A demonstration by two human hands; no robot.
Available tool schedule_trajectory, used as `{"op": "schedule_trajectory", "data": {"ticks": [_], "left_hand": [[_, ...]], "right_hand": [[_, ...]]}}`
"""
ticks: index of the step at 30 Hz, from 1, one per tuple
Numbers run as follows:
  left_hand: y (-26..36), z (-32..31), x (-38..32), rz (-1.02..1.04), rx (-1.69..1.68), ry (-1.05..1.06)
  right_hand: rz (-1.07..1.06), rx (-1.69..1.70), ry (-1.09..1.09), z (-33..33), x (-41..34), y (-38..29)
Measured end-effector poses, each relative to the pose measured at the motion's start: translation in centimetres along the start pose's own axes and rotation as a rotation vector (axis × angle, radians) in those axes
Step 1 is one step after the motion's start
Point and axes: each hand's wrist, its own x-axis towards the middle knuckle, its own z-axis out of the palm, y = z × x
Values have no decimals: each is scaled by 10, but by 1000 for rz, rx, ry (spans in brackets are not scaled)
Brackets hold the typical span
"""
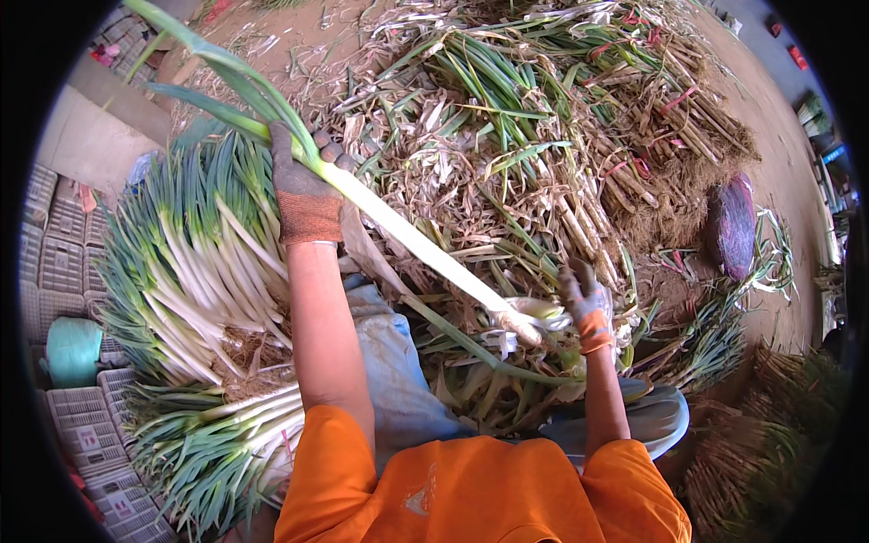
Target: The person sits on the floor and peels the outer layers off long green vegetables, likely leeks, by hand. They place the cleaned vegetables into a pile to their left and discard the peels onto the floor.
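My left hand, in a grey and orange work glove, grips a long green onion where its white shaft turns into green leaves. The stalk slants down to the right, with its trimmed root end above the pile of husks. My right hand, gloved too, is just right of that root end, beside a loose pale outer layer. Whether its fingers pinch that layer cannot be made out. Beyond the hand lie unpeeled green onions with dry brown skins.
Clean white-shafted green onions are stacked on my left, with another bunch nearer me. Plastic crates and a roll of green twine stand farther left. Dry husks cover the ground ahead; a purple bundle lies right.
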Motion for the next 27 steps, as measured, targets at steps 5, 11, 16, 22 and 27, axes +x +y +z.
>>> {"op": "schedule_trajectory", "data": {"ticks": [5, 11, 16, 22, 27], "left_hand": [[-14, -9, 16, 16, 163, 334], [-38, 11, -8, -240, -59, -194], [-68, 5, -11, -315, -213, -250], [-48, 4, 5, -129, 146, 165], [3, -41, 22, -42, 247, 162]], "right_hand": [[1, 136, -637, 81, -30, -47], [-95, 153, -867, 120, -31, -107], [262, 561, -965, 135, -48, -168], [380, 895, -937, 90, -99, -120], [353, 434, -763, 22, -158, -127]]}}
